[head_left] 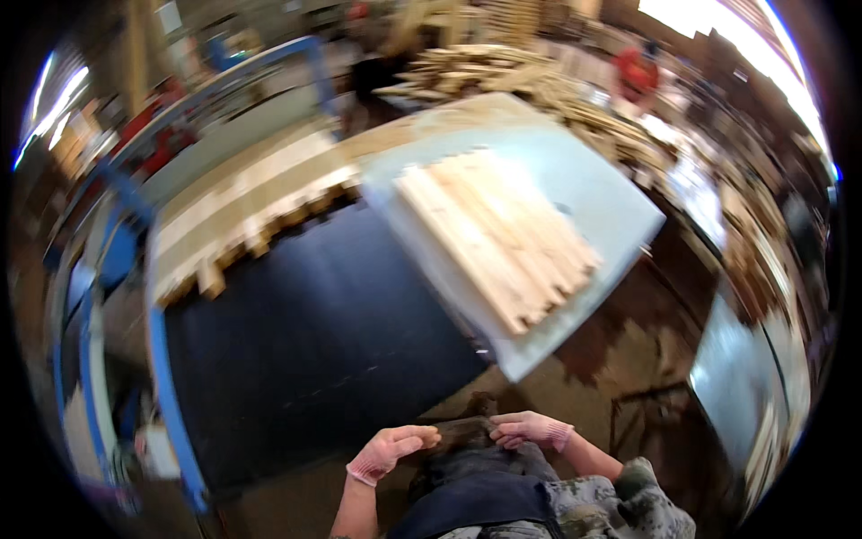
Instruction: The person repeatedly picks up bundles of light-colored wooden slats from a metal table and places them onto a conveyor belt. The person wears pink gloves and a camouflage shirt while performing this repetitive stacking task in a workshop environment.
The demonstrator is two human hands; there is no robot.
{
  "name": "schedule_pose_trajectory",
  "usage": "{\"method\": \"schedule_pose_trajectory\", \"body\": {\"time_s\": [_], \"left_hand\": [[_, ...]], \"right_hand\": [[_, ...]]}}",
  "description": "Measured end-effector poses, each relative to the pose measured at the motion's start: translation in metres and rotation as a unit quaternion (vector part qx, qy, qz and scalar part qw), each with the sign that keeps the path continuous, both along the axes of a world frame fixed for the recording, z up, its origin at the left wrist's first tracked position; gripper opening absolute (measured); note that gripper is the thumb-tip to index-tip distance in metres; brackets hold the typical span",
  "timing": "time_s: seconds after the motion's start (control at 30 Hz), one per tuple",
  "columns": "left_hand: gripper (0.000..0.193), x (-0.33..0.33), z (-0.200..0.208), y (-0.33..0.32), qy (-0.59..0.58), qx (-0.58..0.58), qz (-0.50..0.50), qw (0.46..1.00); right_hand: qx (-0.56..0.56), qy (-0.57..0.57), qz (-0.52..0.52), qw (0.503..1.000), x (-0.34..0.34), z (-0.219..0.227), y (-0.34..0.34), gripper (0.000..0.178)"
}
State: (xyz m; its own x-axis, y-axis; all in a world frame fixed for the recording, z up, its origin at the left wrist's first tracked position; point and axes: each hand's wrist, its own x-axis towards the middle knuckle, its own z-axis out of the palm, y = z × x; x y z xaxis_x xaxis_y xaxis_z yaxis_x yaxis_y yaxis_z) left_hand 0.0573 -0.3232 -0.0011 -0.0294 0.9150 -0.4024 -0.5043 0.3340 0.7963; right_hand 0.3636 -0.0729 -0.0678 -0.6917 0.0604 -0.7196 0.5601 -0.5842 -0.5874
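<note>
Pale wooden slats point(498, 238) stacked on white table point(602, 189); black mat point(314, 341) beside; lumber pile point(539, 81) behind; blue metal frame point(166, 386) left.

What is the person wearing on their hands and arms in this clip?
Both the left hand and the right hand wear thin, pale pinkish knit gloves with ribbed cuffs ending at the wrist. The forearms are bare below them. A grey mottled sleeve covers the right upper arm. No markings are clear.

Two gloved hands point(462, 440) — one stack of planks point(498, 238).
</note>
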Motion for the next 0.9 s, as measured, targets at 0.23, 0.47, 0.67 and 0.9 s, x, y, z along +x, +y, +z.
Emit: {"method": "schedule_pose_trajectory", "body": {"time_s": [0.23,0.47,0.67,0.9], "left_hand": [[0.056,0.055,0.013,0.109,0.029,-0.018,-0.135,0.99],[0.061,0.156,-0.02,0.193,0.027,-0.055,-0.185,0.981],[0.062,0.265,-0.047,0.295,0.007,-0.051,-0.265,0.963],[0.061,0.378,-0.047,0.399,0.034,-0.051,-0.349,0.935]], "right_hand": [[0.346,-0.314,-0.093,0.88,0.162,-0.109,-0.011,0.071],[0.313,-0.301,0.006,0.901,0.288,-0.174,-0.056,0.052],[0.186,-0.351,-0.199,0.896,0.38,-0.226,-0.066,0.05],[0.156,-0.375,-0.339,0.849,0.448,-0.155,0.02,0.059]]}}
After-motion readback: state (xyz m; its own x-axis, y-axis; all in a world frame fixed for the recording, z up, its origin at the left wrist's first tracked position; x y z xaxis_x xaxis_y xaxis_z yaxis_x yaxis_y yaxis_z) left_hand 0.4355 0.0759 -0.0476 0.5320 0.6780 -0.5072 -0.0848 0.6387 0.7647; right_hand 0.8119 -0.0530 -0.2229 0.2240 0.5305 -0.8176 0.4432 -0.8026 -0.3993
